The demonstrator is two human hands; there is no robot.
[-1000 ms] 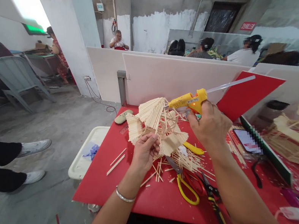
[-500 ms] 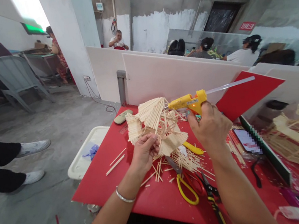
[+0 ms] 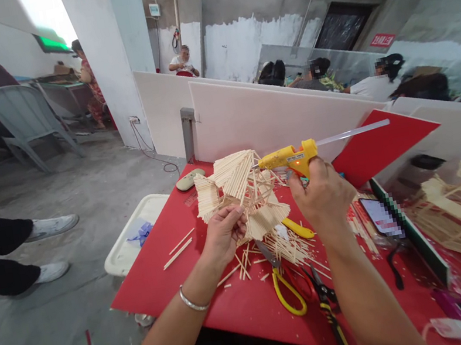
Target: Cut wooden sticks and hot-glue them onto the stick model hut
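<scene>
Here, the left hand (image 3: 224,232) pinches the model (image 3: 233,176) over the far part of the bench (image 3: 151,281); the right hand (image 3: 328,194) grips the glue gun (image 3: 288,156), which points left at the model.

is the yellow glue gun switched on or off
It looks on: a small indicator light glows on the glue gun in the right hand.

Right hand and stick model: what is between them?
In the head view, the yellow glue gun: the right hand grips it, nozzle toward the stick model.
</scene>
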